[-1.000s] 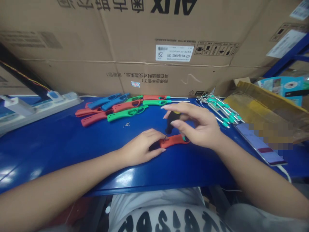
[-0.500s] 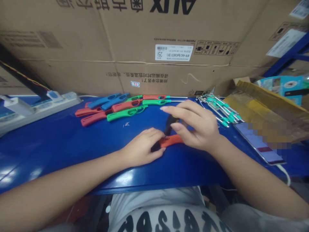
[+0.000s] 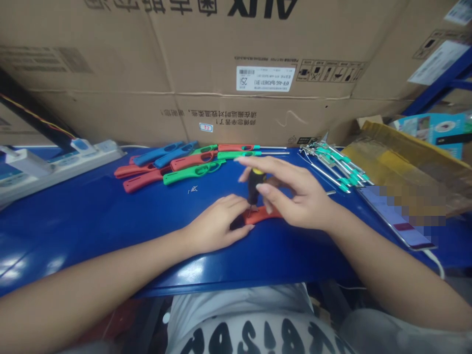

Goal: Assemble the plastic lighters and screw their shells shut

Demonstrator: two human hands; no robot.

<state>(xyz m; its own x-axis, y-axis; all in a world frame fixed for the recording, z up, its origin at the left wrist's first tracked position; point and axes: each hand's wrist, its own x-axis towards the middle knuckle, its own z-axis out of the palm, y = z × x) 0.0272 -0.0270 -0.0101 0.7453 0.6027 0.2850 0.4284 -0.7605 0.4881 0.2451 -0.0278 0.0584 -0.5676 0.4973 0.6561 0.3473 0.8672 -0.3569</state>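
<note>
A red plastic lighter body (image 3: pixel 262 214) lies on the blue table (image 3: pixel 110 221) in front of me. My left hand (image 3: pixel 216 223) rests on its left end and pins it down with curled fingers. My right hand (image 3: pixel 291 194) pinches a small black-handled screwdriver (image 3: pixel 253 186) with a yellow cap. The screwdriver stands nearly upright, its tip on the red body by my left fingertips.
Several red, blue and green lighter bodies (image 3: pixel 184 164) lie in a row at the back. Thin metal tubes with green ends (image 3: pixel 337 164) lie to the right, beside a phone (image 3: pixel 396 219) and a yellow bag (image 3: pixel 409 162). Cardboard boxes (image 3: pixel 221 73) wall the back. A white power strip (image 3: pixel 55 162) lies left.
My right hand has turned the screwdriver from a slant to nearly upright, its yellow cap showing again. My left hand and the red body have stayed put.
</note>
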